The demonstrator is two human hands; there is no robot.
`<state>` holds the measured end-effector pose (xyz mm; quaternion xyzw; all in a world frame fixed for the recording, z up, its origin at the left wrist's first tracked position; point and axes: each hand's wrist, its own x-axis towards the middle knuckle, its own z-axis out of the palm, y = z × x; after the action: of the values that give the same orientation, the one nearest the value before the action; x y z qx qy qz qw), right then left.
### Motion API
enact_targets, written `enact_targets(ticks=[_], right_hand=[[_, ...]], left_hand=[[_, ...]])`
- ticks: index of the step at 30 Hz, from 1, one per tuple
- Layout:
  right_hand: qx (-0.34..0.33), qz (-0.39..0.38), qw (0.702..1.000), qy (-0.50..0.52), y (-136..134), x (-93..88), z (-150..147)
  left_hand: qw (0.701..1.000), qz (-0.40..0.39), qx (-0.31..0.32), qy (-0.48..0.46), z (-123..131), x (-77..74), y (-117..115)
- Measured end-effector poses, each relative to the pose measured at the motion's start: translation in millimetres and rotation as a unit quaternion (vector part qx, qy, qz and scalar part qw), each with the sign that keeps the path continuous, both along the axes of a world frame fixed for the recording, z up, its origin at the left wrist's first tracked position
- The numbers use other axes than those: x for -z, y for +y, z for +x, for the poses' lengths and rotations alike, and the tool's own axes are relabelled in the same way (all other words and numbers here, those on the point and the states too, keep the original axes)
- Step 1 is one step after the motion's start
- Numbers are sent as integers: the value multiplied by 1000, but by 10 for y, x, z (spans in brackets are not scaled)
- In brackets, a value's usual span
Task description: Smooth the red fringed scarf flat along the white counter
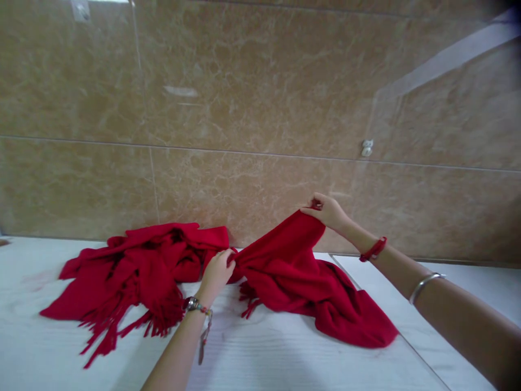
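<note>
A red scarf (285, 266) is stretched between my two hands, its upper edge lifted and the rest lying in folds on the white surface. My right hand (325, 210) pinches a raised edge between thumb and fingers. Lower and to the left, my left hand (220, 270) is closed on a gathered part of the same red cloth. Some fringe shows beneath the cloth by the left hand. Left of that hand lies a crumpled heap of red fringed cloth (150, 260); whether it joins the held piece I cannot tell.
A brown marbled tile wall (252, 108) rises directly behind the white wood-grain surface (252, 358). A small white fitting (367, 147) sticks out from the wall at the right. A seam runs across the surface at the right.
</note>
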<state>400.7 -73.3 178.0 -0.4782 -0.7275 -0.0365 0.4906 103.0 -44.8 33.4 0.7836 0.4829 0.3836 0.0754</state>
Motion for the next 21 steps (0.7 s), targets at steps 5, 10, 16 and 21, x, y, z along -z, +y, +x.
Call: enact_targets(ticks=[5, 10, 16, 21], right_hand=[[151, 36, 984, -88, -382, -53, 724], [192, -166, 952, -169, -511, 667, 1220], [170, -275, 930, -178, -591, 1845, 721], [166, -243, 951, -99, -613, 2038, 78]], left_hand=[[1000, -3, -6, -26, 216, -117, 6], [994, 4, 112, -6, 787, 13, -118], [955, 31, 237, 175, 884, 451, -327], [952, 69, 193, 226, 132, 546, -181]])
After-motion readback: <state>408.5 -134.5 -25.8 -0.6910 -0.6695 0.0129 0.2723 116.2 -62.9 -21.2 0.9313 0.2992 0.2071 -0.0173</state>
